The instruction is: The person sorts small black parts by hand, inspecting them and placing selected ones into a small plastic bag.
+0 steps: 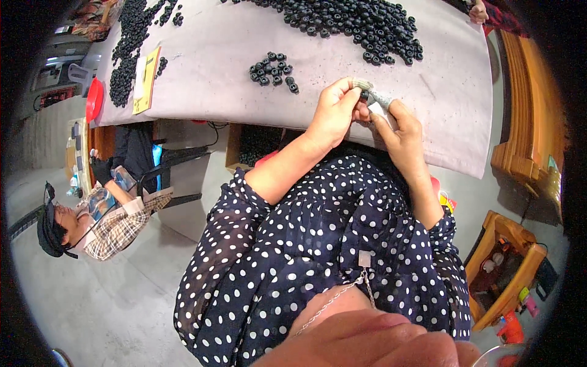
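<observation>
Both my hands meet just above the near edge of the cloth-covered table. My left hand [335, 113] is closed, pinching a small black ring-like part [365, 95] between thumb and fingers. My right hand [402, 131] is closed on a small flat whitish piece [376, 109], held against the black part; its exact kind is too small to tell. Pale greyish wraps show at the fingertips of both hands. Left of my hands lies a small group of the same black ring-like parts [269, 68].
A large heap of black parts [361, 27] spreads over the pale tablecloth [214, 79]; another pile [125, 67] lies at left beside a yellow sheet [145, 82]. A red basin [94, 100] is at the table's left edge. A seated person [116, 226] is at left; wooden furniture [532, 116] stands right.
</observation>
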`<state>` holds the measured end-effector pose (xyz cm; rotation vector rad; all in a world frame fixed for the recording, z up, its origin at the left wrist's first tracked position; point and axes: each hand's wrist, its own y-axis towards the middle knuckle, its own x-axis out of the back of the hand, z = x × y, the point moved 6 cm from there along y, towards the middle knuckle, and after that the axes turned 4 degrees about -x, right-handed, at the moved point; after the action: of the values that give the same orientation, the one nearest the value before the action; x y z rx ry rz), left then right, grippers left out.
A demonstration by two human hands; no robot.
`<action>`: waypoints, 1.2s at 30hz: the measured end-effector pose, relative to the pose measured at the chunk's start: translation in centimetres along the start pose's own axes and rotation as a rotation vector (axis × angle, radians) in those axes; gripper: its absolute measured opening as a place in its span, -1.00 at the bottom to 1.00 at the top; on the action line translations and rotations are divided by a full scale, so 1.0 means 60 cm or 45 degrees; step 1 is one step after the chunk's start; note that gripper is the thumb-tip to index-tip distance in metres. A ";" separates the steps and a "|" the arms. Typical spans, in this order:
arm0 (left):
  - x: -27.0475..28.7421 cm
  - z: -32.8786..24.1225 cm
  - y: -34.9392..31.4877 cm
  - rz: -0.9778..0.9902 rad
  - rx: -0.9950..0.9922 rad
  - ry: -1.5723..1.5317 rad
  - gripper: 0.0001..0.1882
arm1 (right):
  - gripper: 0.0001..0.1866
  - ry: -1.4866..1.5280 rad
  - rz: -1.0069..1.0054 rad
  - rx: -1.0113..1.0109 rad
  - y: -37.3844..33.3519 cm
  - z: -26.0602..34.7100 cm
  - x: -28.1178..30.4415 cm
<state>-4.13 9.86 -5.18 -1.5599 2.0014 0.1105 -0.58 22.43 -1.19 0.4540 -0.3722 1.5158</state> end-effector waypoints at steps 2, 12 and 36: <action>0.002 0.002 -0.001 -0.009 -0.032 0.067 -0.78 | -0.91 -0.064 0.001 0.062 -0.003 0.009 0.001; 0.012 0.004 -0.003 0.028 0.137 -0.079 -0.82 | -0.83 -0.072 0.047 0.001 -0.004 0.006 0.012; -0.004 0.000 -0.039 0.110 0.366 -0.712 -0.83 | -0.64 1.175 0.291 -0.319 -0.015 0.009 -0.020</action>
<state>-1.98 9.37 -4.40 -1.1083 1.5599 0.2509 0.33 21.12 -1.39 -0.5087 0.1239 1.6997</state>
